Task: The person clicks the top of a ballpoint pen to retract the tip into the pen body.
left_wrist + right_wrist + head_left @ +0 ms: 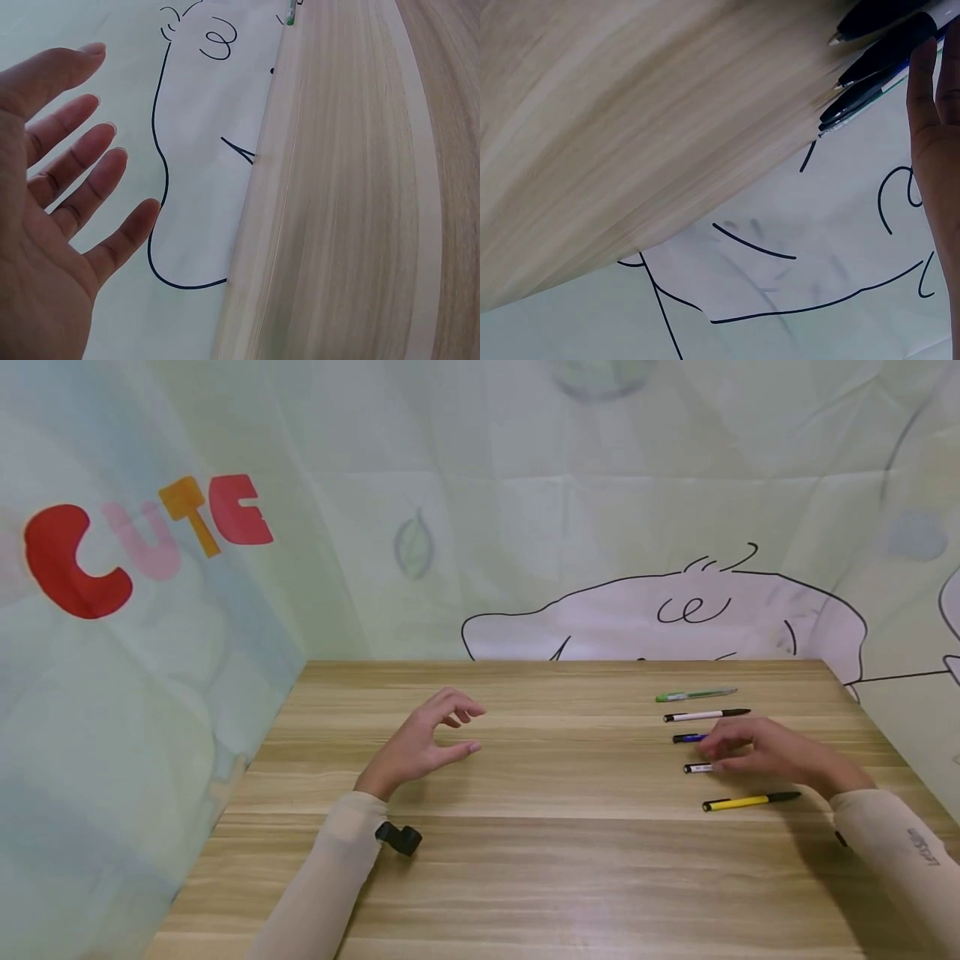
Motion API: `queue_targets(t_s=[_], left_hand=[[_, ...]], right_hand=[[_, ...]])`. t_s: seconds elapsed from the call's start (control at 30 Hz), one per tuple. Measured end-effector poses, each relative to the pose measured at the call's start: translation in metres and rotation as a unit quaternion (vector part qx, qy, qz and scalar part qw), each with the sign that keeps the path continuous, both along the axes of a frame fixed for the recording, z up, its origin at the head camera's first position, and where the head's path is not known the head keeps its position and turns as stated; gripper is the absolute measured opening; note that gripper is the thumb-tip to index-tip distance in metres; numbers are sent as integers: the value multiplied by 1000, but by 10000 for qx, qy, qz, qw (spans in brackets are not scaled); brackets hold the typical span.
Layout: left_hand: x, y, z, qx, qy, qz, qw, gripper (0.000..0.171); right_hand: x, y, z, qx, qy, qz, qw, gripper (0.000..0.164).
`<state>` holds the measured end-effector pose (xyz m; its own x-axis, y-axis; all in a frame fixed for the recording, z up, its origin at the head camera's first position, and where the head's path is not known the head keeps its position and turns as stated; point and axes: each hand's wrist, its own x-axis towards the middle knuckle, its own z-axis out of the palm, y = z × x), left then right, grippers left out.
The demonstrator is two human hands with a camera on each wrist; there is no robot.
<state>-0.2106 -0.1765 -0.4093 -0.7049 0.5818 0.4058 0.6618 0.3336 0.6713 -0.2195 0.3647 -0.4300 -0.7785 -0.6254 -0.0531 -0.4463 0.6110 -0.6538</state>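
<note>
Resting near the right edge of a wood-grain tabletop (pixel 525 885), five slim pens lie in a column running toward the far right corner, tips toward the right edge. Closest to the near edge, beyond the two beige sleeves (pixel 322 877), is a yellow-barrelled pen with black ends (pixel 746 802), clear of both hands. Next comes a pale-barrelled pen with a black end (pixel 697 768), partly covered by the right hand (pixel 783 752). That hand's fingers bend over a blue-barrelled pen with a black end (pixel 688 739), thumb beside the pale one; whether it grips either pen I cannot tell, since its fingertips hide the contact. Toward the left edge, the left hand (pixel 420 739) hangs above the surface, its thumb well apart from its gently bent fingers, holding nothing. Farther back lie a white-barrelled pen with a black tip (pixel 707 716) and, nearest the far edge, a clear-and-green plastic pen (pixel 696 696). Behind that edge hangs a pale green cloth (pixel 420 435) bearing a black-outlined white cartoon figure (pixel 600 618).
</note>
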Motion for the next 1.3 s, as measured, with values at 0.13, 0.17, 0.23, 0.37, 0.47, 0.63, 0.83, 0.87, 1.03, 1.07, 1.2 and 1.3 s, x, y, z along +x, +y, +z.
queue_targets(t_s=[0.13, 0.17, 0.23, 0.37, 0.47, 0.63, 0.83, 0.87, 1.03, 1.07, 1.2, 1.3], left_hand=[[0, 0, -1, 2, -11, -3, 10000, 42], [-1, 0, -1, -1, -12, -2, 10000, 42], [-1, 0, -2, -7, -10, 2, 10000, 42], [-1, 0, -2, -9, -6, 11, 10000, 42], [-1, 0, -2, 8, -13, 29, 10000, 42], [0, 0, -2, 34, -7, 55, 10000, 42], [-1, 0, -3, -3, -22, 39, 10000, 42], [-1, 0, -3, -3, -21, 35, 10000, 42], [-1, -1, -3, -1, 11, 31, 10000, 42], [-1, -1, -3, -2, 19, 34, 10000, 42], [-1, 0, -3, -9, 39, 29, 10000, 41], [-1, 0, -3, -16, 52, 16, 10000, 41]], right_hand=[[2, 0, -4, -109, 192, 135, 9997, 22], [2, -1, -4, -136, 238, 170, 9995, 21], [3, -1, -5, -143, 288, 206, 9993, 21], [3, -2, -5, -90, 263, 231, 9993, 21], [2, -2, -5, -73, 313, 299, 9990, 21], [2, -2, -6, -65, 394, 366, 9985, 21], [1, 1, -4, 211, 326, 185, 9991, 20], [1, 2, -4, 284, 295, 130, 9991, 19], [0, 6, -2, 537, 230, -7, 9983, 15], [0, 7, -2, 538, 249, 1, 9982, 14], [-1, 7, -2, 554, 278, 53, 9981, 10], [-1, 6, -1, 643, 206, 34, 9977, 8]])
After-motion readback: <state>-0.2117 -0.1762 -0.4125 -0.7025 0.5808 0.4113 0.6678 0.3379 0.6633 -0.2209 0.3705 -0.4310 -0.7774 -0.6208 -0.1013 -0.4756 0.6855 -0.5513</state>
